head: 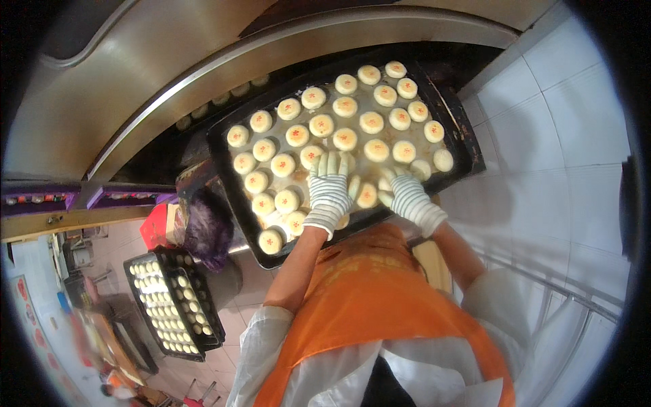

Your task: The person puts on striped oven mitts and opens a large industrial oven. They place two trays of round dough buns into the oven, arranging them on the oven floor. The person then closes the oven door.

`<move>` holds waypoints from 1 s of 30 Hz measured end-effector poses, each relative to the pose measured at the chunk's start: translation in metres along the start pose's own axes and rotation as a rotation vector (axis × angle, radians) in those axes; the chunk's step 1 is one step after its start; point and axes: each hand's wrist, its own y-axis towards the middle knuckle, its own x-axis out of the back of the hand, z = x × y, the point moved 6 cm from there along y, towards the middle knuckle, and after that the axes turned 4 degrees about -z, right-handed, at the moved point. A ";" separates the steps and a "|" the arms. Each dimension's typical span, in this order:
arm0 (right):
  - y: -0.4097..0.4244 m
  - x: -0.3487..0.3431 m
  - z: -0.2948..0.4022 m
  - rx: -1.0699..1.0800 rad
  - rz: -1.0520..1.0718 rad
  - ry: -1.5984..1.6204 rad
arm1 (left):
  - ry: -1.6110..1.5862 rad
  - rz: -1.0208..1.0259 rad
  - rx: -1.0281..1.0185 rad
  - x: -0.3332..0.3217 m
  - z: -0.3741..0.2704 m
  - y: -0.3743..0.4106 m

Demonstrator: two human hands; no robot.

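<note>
A black baking tray (244, 224) lies before me, loaded with rows of round pale pastries; most of the tops carry a red flower-like stamp. My left hand (329, 192), in a striped knit glove, is palm down over the near middle, fingers stretched forward over a pastry and thumb apart. To its right, my gloved right hand (411, 199) bends over the near edge, with a partly covered pastry by its thumb and fingers. Between the hands a stamped pastry (366, 196) shows. Beside the right fingertips sit two pastries without visible stamps, one at the edge (443, 160).
A metal oven front (168, 96) curves above the tray, with more pastries dimly visible in the dark opening. White tiled wall (539, 137) stands at right. Lower left, further pastry trays (163, 305) stand near a purple cloth or bag (206, 229). A person (119, 384) is far behind.
</note>
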 end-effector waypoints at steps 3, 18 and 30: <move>-0.013 0.028 -0.013 -0.008 -0.219 0.161 | -0.012 0.083 -0.012 -0.003 -0.003 -0.004; -0.011 0.041 -0.086 -0.169 -0.269 0.095 | -0.015 0.085 -0.081 -0.007 -0.043 -0.011; -0.007 0.047 -0.136 -0.223 -0.062 -0.122 | -0.048 0.236 -0.147 -0.045 -0.106 0.041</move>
